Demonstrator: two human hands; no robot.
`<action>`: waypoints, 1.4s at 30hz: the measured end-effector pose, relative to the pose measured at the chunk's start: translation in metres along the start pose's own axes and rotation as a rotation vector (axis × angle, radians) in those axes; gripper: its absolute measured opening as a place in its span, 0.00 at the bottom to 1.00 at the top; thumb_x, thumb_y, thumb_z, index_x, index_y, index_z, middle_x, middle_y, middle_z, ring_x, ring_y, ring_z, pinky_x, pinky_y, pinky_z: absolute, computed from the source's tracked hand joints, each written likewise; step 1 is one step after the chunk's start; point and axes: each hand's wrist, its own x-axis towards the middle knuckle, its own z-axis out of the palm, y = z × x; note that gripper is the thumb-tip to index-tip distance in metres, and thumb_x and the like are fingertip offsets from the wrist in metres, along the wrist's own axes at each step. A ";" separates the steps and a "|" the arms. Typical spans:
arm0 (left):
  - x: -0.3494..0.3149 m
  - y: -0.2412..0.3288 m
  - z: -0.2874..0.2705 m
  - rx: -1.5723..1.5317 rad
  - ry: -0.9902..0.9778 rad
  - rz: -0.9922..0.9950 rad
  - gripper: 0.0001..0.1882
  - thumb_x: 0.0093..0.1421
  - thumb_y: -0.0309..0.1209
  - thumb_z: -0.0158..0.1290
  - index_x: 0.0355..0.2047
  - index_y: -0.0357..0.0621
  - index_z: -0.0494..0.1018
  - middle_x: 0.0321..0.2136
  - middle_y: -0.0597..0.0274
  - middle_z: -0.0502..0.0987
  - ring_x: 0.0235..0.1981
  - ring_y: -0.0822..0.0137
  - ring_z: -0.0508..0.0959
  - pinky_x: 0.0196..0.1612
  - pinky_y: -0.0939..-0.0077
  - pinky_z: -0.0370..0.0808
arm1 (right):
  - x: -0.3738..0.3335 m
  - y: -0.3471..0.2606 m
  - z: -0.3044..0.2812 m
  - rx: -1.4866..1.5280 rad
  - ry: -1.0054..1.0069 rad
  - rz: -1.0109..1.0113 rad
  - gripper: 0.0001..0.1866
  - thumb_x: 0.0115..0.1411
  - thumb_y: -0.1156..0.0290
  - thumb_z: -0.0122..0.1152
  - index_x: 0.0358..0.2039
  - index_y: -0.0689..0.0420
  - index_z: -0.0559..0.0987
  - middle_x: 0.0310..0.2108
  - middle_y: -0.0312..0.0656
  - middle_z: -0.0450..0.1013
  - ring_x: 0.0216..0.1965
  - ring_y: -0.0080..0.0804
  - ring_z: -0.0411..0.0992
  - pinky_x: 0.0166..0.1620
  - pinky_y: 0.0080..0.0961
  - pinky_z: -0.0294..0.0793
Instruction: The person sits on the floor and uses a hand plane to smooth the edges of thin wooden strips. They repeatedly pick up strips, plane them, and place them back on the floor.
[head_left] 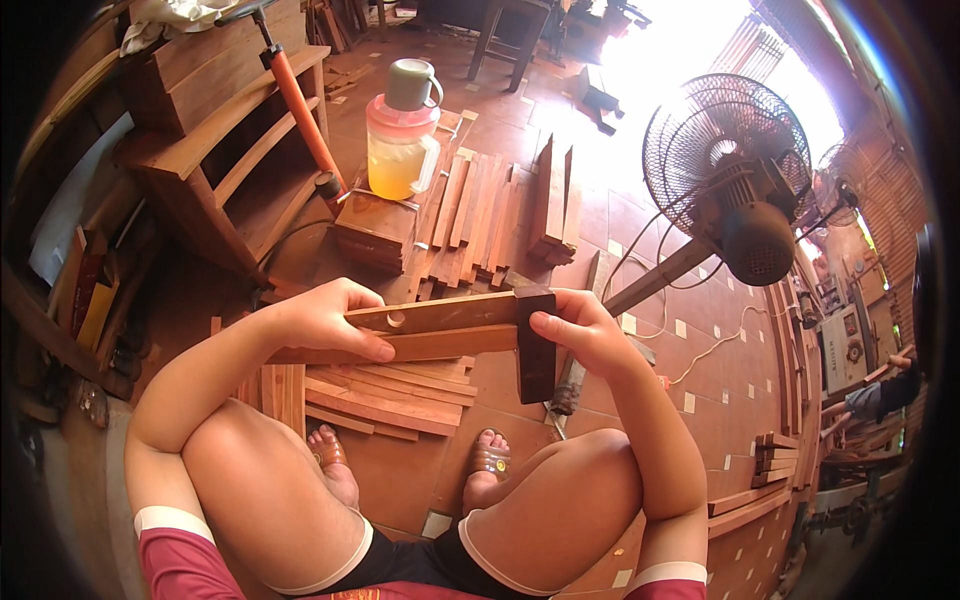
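In front of my knees I hold a wooden try square (440,312) together with a reddish-brown wooden strip (455,342). The square's long blade has a round hole near its left end, and its thick dark stock (537,350) stands across the strip's right end. My left hand (335,318) pinches the left part of blade and strip, its thumb lying along the strip. My right hand (582,328) is closed round the stock, thumb pressed on its near face and the other fingers hidden behind. Blade and strip lie close together, with a narrow dark line between them.
Cut wooden strips (390,395) lie below my hands, and more wooden slats (470,215) lie beyond. A jug of yellow drink (393,160) with a cup on top stands on a wooden block (375,235). To the right is a fan (735,180); an orange pump (300,115) leans at left.
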 end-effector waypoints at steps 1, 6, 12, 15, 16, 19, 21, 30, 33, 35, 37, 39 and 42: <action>0.001 -0.001 0.000 0.002 -0.011 0.005 0.15 0.54 0.29 0.69 0.36 0.39 0.75 0.22 0.66 0.75 0.20 0.75 0.76 0.23 0.78 0.72 | -0.001 -0.002 0.002 0.009 -0.001 -0.008 0.20 0.66 0.63 0.63 0.51 0.65 0.79 0.42 0.35 0.79 0.42 0.18 0.75 0.48 0.21 0.74; 0.000 -0.001 -0.001 0.040 -0.015 0.029 0.13 0.55 0.32 0.68 0.33 0.36 0.78 0.22 0.66 0.76 0.20 0.76 0.75 0.23 0.79 0.71 | 0.000 -0.001 -0.001 -0.003 0.022 0.040 0.20 0.64 0.64 0.65 0.51 0.65 0.79 0.42 0.35 0.79 0.42 0.19 0.75 0.48 0.22 0.74; 0.001 -0.003 0.002 0.084 -0.008 0.007 0.21 0.53 0.40 0.70 0.35 0.32 0.80 0.25 0.64 0.78 0.23 0.76 0.76 0.24 0.79 0.74 | -0.002 -0.007 0.018 -0.111 0.121 0.045 0.19 0.55 0.69 0.75 0.44 0.65 0.80 0.39 0.35 0.79 0.39 0.19 0.75 0.44 0.22 0.76; 0.004 -0.006 0.002 0.108 0.001 0.021 0.19 0.53 0.36 0.70 0.38 0.35 0.80 0.25 0.67 0.78 0.23 0.79 0.75 0.25 0.81 0.75 | 0.001 -0.005 0.017 -0.155 0.122 0.030 0.17 0.54 0.71 0.74 0.42 0.65 0.81 0.35 0.35 0.79 0.36 0.20 0.76 0.43 0.22 0.76; 0.005 -0.008 0.002 0.096 0.001 0.013 0.19 0.53 0.36 0.70 0.39 0.35 0.80 0.26 0.67 0.78 0.24 0.78 0.76 0.26 0.81 0.75 | 0.002 -0.006 0.017 -0.154 0.132 0.039 0.17 0.53 0.71 0.73 0.41 0.65 0.81 0.35 0.35 0.79 0.36 0.20 0.76 0.42 0.22 0.76; 0.007 -0.010 0.002 0.075 -0.001 -0.009 0.20 0.53 0.38 0.70 0.39 0.35 0.79 0.27 0.66 0.78 0.25 0.78 0.76 0.26 0.80 0.75 | 0.005 -0.009 0.019 -0.140 0.151 0.053 0.18 0.51 0.72 0.73 0.41 0.66 0.81 0.33 0.37 0.79 0.34 0.21 0.76 0.40 0.22 0.76; 0.006 -0.007 0.003 0.080 -0.008 -0.018 0.21 0.53 0.40 0.70 0.35 0.34 0.79 0.25 0.65 0.78 0.24 0.76 0.76 0.25 0.78 0.74 | 0.007 -0.007 0.017 -0.121 0.148 0.049 0.20 0.49 0.72 0.73 0.41 0.66 0.80 0.33 0.39 0.79 0.32 0.23 0.77 0.39 0.22 0.78; 0.020 -0.036 -0.022 0.391 -0.092 0.076 0.29 0.50 0.45 0.71 0.42 0.32 0.79 0.32 0.56 0.83 0.34 0.67 0.81 0.41 0.73 0.76 | 0.003 -0.009 0.006 -0.128 0.209 0.051 0.16 0.51 0.72 0.72 0.39 0.66 0.81 0.33 0.38 0.79 0.33 0.22 0.76 0.38 0.22 0.75; 0.024 -0.036 -0.018 0.612 0.096 0.193 0.28 0.50 0.45 0.71 0.42 0.34 0.80 0.33 0.52 0.83 0.35 0.65 0.82 0.41 0.71 0.77 | 0.003 -0.005 0.005 -0.109 0.254 0.068 0.16 0.51 0.72 0.71 0.39 0.67 0.81 0.33 0.39 0.80 0.33 0.23 0.76 0.38 0.23 0.76; 0.023 -0.030 -0.012 0.681 0.170 0.226 0.26 0.52 0.40 0.70 0.44 0.33 0.79 0.37 0.47 0.83 0.39 0.63 0.83 0.45 0.71 0.77 | 0.003 -0.005 0.004 -0.045 0.262 0.080 0.16 0.52 0.73 0.71 0.40 0.67 0.80 0.33 0.39 0.79 0.33 0.24 0.77 0.38 0.23 0.77; 0.024 -0.028 -0.010 0.668 0.210 0.259 0.25 0.53 0.40 0.69 0.45 0.35 0.79 0.37 0.47 0.83 0.40 0.61 0.84 0.45 0.71 0.77 | 0.003 -0.005 0.003 0.018 0.284 0.093 0.17 0.53 0.73 0.71 0.41 0.67 0.80 0.34 0.40 0.79 0.33 0.24 0.77 0.38 0.23 0.77; 0.024 -0.035 -0.010 0.705 0.280 0.389 0.23 0.54 0.43 0.67 0.43 0.38 0.80 0.33 0.47 0.82 0.35 0.52 0.83 0.42 0.65 0.77 | 0.005 -0.004 0.002 0.081 0.320 0.107 0.17 0.54 0.73 0.70 0.43 0.68 0.79 0.35 0.40 0.79 0.33 0.24 0.77 0.38 0.23 0.77; 0.025 -0.035 -0.009 0.838 0.343 0.455 0.24 0.54 0.44 0.66 0.45 0.40 0.79 0.35 0.47 0.82 0.37 0.49 0.82 0.42 0.62 0.77 | 0.004 0.002 -0.004 0.137 0.272 0.106 0.19 0.56 0.72 0.71 0.45 0.67 0.78 0.37 0.40 0.79 0.35 0.23 0.77 0.39 0.22 0.77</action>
